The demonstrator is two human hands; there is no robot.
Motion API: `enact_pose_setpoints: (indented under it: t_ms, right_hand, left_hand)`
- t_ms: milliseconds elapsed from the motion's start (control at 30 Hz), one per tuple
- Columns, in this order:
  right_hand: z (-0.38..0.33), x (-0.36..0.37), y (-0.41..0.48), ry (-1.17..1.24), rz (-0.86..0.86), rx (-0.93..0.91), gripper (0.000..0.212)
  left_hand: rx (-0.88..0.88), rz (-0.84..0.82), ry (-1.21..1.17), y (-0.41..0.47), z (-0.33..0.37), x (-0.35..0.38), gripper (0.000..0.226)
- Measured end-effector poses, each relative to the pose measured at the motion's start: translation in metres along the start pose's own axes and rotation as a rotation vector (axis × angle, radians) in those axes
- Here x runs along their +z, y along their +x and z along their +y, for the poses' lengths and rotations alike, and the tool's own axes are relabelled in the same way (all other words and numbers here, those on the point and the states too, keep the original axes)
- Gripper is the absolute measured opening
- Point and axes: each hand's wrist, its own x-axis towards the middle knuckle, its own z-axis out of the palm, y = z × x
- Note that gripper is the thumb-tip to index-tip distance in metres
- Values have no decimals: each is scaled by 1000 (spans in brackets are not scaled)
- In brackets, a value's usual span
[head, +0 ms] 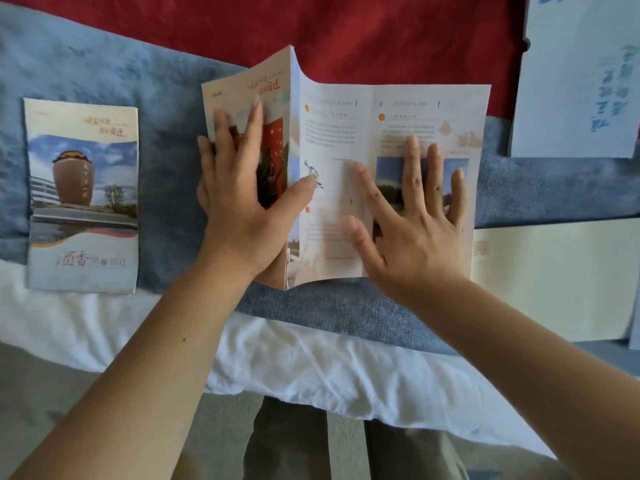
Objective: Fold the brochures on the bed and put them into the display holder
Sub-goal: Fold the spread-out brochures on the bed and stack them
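Observation:
A half-folded brochure (332, 140) lies on the blue bed runner in the middle of the view. Its left panel stands raised along a crease. My left hand (239, 195) lies with straight fingers on that raised panel, thumb across the crease onto the inner page. My right hand (412, 220) presses flat with spread fingers on the two open right panels. A folded brochure (83, 195) with a big brown jar on its cover lies flat at the left. No display holder shows.
A blue runner (166, 109) crosses the bed over a red cover (381, 39) and a white sheet (311, 362). A white sheet of paper with blue script (578, 81) sits top right. A cream unfolded paper (554, 282) lies right of my hands.

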Motion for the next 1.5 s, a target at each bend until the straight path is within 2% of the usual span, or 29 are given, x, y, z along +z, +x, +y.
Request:
enact_pose_setpoints:
  t_ms: [100,233,367,467,600,700,900,1000,1100,1233,1333,1500]
  right_hand:
    - [-14,-3,-8,47,-42,-63,79]
    - [-24,6,-18,-20,-141,-121,91]
    - [-14,8,-14,64,-89,-139,86]
    - [10,2,-17,16,-47,-138,82]
    - [67,-14,-24,-108,2,44,75]
    - [102,-19,-29,-138,14,91,76]
    - [106,-7,-28,-103,63,44,76]
    - [107,-7,-28,-99,63,54,81]
    - [108,-11,-28,-69,54,60,87]
    - [123,-13,-36,-5,109,131,67]
    - [138,-14,-44,-20,120,222,66]
    - [143,-8,-45,1,162,199,65]
  left_hand:
    - [-19,-2,-3,0,4,4,98]
    - [3,4,37,-3,5,11,99]
    - [6,14,117,-4,5,19,100]
    - [2,17,180,-1,5,25,97]
    - [-12,47,307,0,4,35,91]
    - [-29,60,333,0,8,39,91]
    - [70,-5,217,-10,45,55,91]
    - [170,-43,246,-15,75,77,90]
    - [169,-70,319,-19,99,104,90]
    - [146,-62,432,-20,116,134,88]
    - [133,-43,493,-20,120,146,88]
    - [169,7,556,-23,126,154,84]
